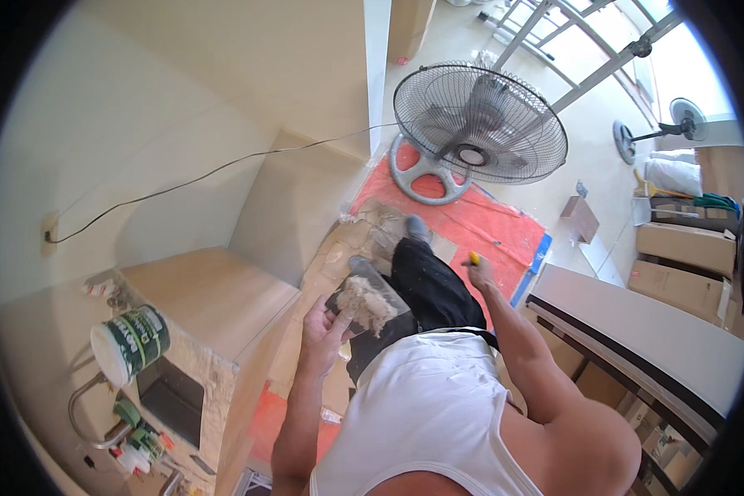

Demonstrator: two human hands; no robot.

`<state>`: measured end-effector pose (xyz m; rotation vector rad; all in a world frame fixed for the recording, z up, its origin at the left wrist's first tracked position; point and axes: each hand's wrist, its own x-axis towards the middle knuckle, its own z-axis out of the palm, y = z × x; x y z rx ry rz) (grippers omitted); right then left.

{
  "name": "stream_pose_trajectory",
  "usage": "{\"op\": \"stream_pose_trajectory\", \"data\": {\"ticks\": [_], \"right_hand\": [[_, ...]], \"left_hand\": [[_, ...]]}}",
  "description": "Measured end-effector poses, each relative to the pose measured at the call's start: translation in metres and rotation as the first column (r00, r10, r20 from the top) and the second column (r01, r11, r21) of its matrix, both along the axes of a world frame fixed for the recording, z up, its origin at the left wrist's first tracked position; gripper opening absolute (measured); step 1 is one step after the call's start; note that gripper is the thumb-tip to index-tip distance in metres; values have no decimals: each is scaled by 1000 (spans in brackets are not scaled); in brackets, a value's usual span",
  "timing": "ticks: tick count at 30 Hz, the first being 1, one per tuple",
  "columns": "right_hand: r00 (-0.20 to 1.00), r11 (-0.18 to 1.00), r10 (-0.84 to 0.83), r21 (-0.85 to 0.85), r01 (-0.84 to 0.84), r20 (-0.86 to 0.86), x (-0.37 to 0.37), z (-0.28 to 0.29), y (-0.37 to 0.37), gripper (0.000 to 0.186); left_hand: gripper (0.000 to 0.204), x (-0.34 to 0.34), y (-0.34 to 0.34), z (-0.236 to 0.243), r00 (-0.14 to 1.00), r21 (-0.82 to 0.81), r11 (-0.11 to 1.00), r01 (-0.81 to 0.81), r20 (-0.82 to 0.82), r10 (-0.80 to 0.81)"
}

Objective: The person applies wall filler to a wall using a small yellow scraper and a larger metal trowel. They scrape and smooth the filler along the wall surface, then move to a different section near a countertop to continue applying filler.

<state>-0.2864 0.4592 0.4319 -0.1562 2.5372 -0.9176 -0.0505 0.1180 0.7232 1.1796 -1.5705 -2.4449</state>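
My left hand (321, 332) grips the edge of a dark flat board (395, 302), with the thumb lying near the paste. A lumpy heap of beige paste (365, 304) covers much of the board's top. Out to the right, my right hand (481, 273) is closed around a small tool with a yellow handle (474, 259). The tool's working end is too small to make out, and it is held apart from the board. Below the hands are my dark trousers and feet on the covered floor.
A standing fan (471, 124) rises ahead on red sheeting (504, 227), its cord (223, 161) running to a wall socket (50, 234). At left, a green-and-white bucket (132, 345) stands by a sink cutout and faucet (99, 413). A white-topped counter (645, 331) and cardboard boxes (686, 248) are right.
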Motion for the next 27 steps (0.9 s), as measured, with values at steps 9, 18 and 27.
{"op": "stream_pose_trajectory", "data": {"ticks": [9, 18, 27], "right_hand": [[958, 973, -210, 134, 186, 196, 64, 5, 200, 20], [864, 887, -462, 74, 457, 201, 45, 14, 386, 16], [628, 673, -729, 119, 730, 271, -34, 54, 471, 17]], "left_hand": [[44, -37, 109, 22, 990, 7, 991, 130, 49, -130], [38, -148, 275, 20, 984, 251, 952, 176, -31, -174], [38, -302, 387, 8, 911, 227, 883, 411, -72, -406]]}}
